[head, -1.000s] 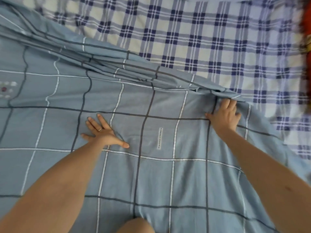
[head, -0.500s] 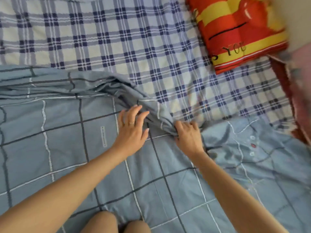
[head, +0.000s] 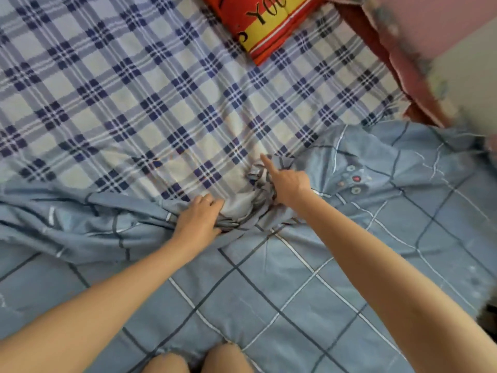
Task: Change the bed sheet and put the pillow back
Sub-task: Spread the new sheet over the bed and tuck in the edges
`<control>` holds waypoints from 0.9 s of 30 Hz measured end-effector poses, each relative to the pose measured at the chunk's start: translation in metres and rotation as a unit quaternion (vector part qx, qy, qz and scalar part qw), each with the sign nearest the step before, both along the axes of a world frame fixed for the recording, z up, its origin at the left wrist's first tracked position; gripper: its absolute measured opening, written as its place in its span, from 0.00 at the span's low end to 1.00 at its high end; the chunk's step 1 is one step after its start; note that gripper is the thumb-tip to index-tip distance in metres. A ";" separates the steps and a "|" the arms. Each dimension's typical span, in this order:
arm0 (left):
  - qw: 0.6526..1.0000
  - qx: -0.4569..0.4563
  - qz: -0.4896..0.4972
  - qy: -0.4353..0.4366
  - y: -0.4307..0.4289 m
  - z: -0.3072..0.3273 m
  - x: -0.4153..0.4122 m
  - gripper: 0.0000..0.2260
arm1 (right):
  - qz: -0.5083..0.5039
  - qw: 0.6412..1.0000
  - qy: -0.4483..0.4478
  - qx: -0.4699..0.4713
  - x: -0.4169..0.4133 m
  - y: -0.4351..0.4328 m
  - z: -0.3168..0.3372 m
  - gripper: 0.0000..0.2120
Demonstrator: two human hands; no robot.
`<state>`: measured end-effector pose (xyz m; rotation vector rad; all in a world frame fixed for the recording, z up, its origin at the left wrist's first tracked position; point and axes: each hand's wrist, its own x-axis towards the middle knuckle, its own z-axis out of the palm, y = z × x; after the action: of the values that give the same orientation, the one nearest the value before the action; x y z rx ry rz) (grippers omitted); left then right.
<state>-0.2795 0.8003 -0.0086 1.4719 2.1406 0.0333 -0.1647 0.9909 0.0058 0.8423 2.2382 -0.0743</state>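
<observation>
Since half a second back, left grip (head: 197,220) went from spread flat to clenched on the blue grid sheet (head: 295,278) edge. Right grip (head: 287,184) clutches the bunched edge beside it, index finger straight. Blue grid sheet lies half-spread over the plaid sheet (head: 134,103); light, limp, likely best held at the hem. Both arms reach forward, near straight.

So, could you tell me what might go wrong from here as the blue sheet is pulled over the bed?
1. The knees rest on the blue sheet, so pulling it forward may stall or strain the fabric.
2. The left hand and right hand grip a twisted bunch at its edge, so it may spread creased.
3. The pillow lies on the plaid sheet ahead and could get covered or snag the edge.
</observation>
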 end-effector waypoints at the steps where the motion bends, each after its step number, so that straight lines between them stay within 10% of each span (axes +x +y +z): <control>1: 0.998 0.054 -0.011 0.008 -0.005 0.002 0.002 0.21 | -0.006 1.000 -0.013 -0.022 0.002 0.003 0.002 0.34; 4: 0.987 0.163 0.006 -0.013 -0.016 0.005 0.000 0.17 | -0.032 0.987 0.153 0.034 0.025 -0.009 0.015 0.19; 8: 0.983 0.184 0.010 -0.023 -0.020 0.005 -0.001 0.12 | -0.194 0.866 0.446 0.117 0.089 -0.057 0.015 0.13; 13: 0.995 0.085 -0.025 -0.052 -0.034 -0.010 0.009 0.22 | -0.439 0.770 0.458 0.071 0.138 -0.124 -0.017 0.14; 17: 0.993 0.081 -0.081 -0.007 -0.039 -0.019 0.005 0.29 | -0.417 0.857 0.290 0.081 0.142 -0.145 -0.028 0.14; 23: 0.966 0.165 -0.184 -0.077 -0.046 -0.010 0.001 0.13 | -0.199 0.953 0.200 0.109 0.104 -0.116 -0.009 0.51; 27: 0.980 0.038 -0.162 -0.107 -0.042 0.015 -0.009 0.14 | -0.219 0.976 0.009 -0.002 0.075 -0.073 0.009 0.27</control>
<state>-0.2880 0.7580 0.0061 1.7595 1.7282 0.1501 -0.0897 0.9183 0.0149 1.3236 2.0291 -0.2934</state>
